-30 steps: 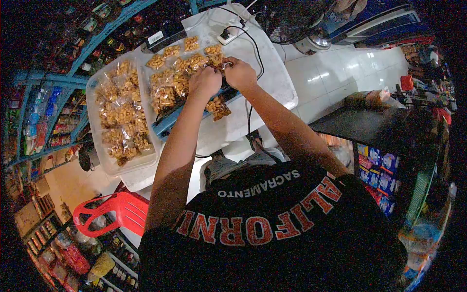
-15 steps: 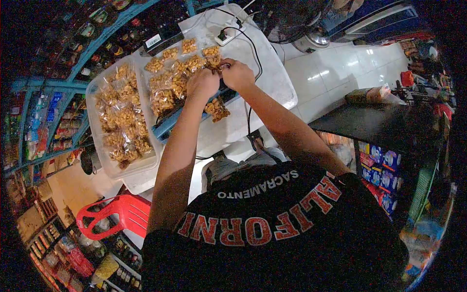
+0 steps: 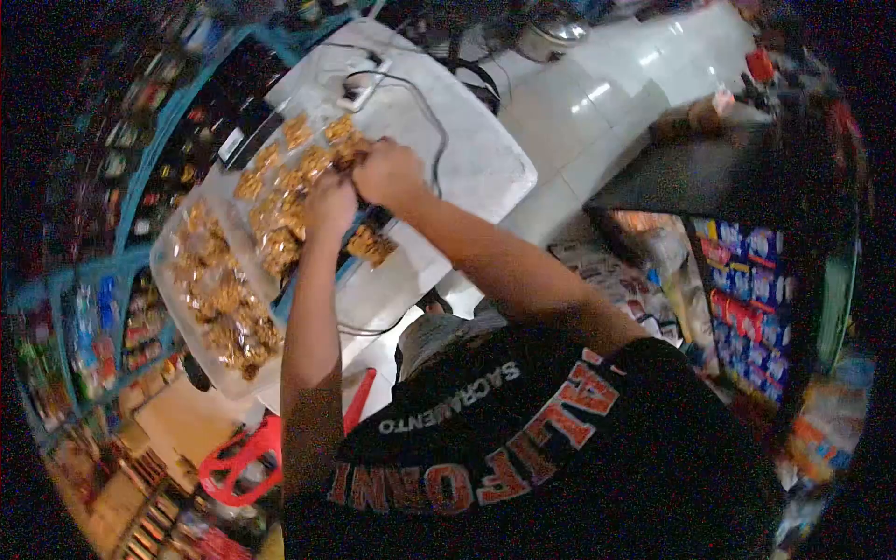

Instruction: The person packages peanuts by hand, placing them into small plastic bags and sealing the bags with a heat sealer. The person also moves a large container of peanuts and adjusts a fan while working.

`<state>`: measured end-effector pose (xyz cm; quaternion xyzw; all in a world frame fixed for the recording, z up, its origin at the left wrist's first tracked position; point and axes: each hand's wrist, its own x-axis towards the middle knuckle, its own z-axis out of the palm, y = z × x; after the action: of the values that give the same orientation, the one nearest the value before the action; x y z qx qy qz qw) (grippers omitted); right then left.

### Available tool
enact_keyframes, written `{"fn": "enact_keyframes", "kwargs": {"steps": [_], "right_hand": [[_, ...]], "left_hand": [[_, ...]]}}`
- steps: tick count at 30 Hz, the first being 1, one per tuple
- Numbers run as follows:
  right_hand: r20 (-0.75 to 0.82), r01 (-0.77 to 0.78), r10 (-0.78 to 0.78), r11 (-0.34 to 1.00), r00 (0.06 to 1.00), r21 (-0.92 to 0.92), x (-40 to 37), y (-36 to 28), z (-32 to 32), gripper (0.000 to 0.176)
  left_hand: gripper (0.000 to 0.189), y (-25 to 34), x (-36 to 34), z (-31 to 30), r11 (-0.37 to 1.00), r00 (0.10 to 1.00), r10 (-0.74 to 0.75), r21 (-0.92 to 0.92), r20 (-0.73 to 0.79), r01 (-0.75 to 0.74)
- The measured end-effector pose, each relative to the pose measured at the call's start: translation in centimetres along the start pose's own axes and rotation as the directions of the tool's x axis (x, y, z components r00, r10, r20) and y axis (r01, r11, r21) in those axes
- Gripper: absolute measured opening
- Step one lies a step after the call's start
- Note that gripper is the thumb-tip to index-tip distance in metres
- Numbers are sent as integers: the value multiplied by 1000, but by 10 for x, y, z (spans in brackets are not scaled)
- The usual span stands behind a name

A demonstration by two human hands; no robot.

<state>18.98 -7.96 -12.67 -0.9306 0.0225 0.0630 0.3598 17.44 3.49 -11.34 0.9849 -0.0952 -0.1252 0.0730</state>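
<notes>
My left hand (image 3: 330,200) and my right hand (image 3: 388,172) meet over a white table (image 3: 471,163), fingers pinched together on a small clear snack bag (image 3: 349,150) of golden pieces. Several filled bags (image 3: 280,201) lie in rows just beyond my hands. One more bag (image 3: 371,245) rests on a long blue device (image 3: 291,287) under my wrists. A clear plastic tub (image 3: 163,266) to the left holds several more bags. The view is motion-blurred.
A white power strip (image 3: 357,91) with black cables lies at the table's far end. A red plastic chair (image 3: 245,455) stands at lower left. A dark counter (image 3: 672,177) with blue packets (image 3: 747,280) beneath it is on the right. Stocked shelves (image 3: 103,187) line the left.
The view has swung and tilted, so the table now sits further left and turned. Both hands stay pinched together on the same bag above the rows.
</notes>
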Motion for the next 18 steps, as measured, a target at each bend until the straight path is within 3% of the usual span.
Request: {"fn": "enact_keyframes", "kwargs": {"steps": [1, 3, 5, 6, 8, 9, 11, 12, 13, 15, 16, 18], "right_hand": [[4, -19, 19, 999, 1000, -51, -6, -8, -15, 28], [5, -54, 55, 994, 998, -93, -15, -15, -33, 26], [-116, 58, -66, 996, 991, -70, -15, -13, -32, 25], [-118, 42, -48, 998, 992, -55, -14, -11, -28, 25], [-250, 188, -175, 982, 952, 28, -11, -6, -23, 27], [-251, 177, -161, 983, 954, 41, -11, -3, -24, 27], [-183, 269, -248, 958, 951, 98, -10, -1, -26, 30], [-177, 307, -286, 946, 942, 102, -11, 2, -26, 32], [-168, 304, -284, 946, 944, 109, -10, 3, -25, 32], [-216, 325, -296, 939, 930, 112, -8, 3, -16, 33], [-204, 328, -300, 937, 932, 120, -9, 2, -14, 33], [55, 134, -142, 984, 988, 117, -8, -3, -30, 37]], "left_hand": [[35, 3, 0, 3, 938, 970, -241, -256, -2, 233], [35, -10, 4, 17, 927, 971, -238, -295, 23, 234], [36, -21, 4, 25, 876, 955, -293, -385, 54, 290], [36, -14, 0, 22, 884, 957, -284, -368, 63, 287], [34, -1, -6, 16, 708, 969, -193, -705, -152, 31], [34, -18, -5, 30, 717, 972, -187, -697, -143, 35], [29, -71, -5, 69, 817, 958, -65, -566, -280, -110], [27, -50, -11, 56, 454, 968, -234, -890, -85, 32], [27, -30, -10, 41, 456, 967, -241, -889, -77, 43], [29, -11, -8, 27, 177, 888, -372, -919, 270, 353], [29, -12, -10, 30, 173, 882, -384, -917, 274, 360], [33, -19, -14, 37, 35, 892, -399, -969, 212, 246]]}}
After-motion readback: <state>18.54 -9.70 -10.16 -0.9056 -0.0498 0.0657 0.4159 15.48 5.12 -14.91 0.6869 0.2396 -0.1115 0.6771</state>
